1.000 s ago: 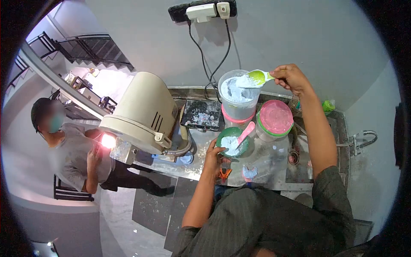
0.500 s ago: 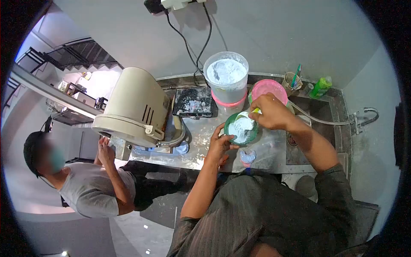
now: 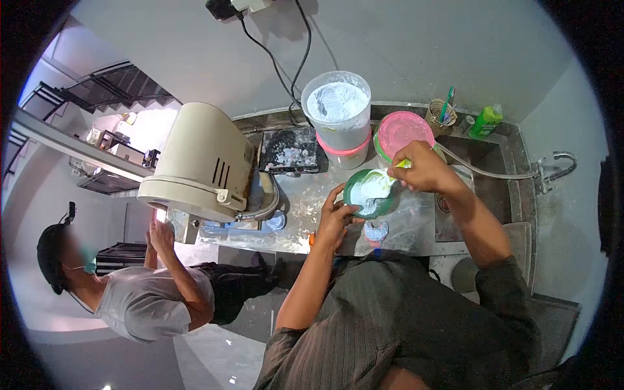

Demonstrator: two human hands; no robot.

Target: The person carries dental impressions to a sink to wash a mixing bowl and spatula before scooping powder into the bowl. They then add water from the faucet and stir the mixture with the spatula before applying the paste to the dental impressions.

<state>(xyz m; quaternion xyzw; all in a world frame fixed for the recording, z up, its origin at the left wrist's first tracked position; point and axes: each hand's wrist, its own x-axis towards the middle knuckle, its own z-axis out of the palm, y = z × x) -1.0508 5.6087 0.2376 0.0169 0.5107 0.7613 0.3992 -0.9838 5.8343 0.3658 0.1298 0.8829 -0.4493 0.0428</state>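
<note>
My left hand (image 3: 333, 220) is wrapped round a green mixing bowl (image 3: 386, 209), steadying it above the counter. Inside the bowl lies a pale bluish-white, paste-like material (image 3: 367, 197). My right hand (image 3: 424, 170) grips the yellow-green handle of a spatula (image 3: 399, 170) at the bowl's right rim. White paste coats its blade, which reaches into the bowl. Just below the bowl, a light blue horseshoe-shaped dental mould (image 3: 376, 230) rests on the counter.
Behind stand a tub of white powder (image 3: 337, 104) and a pink-lidded tub (image 3: 404, 133). A beige machine (image 3: 195, 162) and a black tray (image 3: 290, 151) are to the left. At right is a sink (image 3: 481, 195) with a tap (image 3: 552, 170). A co-worker (image 3: 149, 292) stands at far left.
My right hand has shifted slightly right with the spatula, whose paste-coated blade now shows nearer the bowl's right rim. The left hand still holds the bowl. The co-worker's head and body have turned.
</note>
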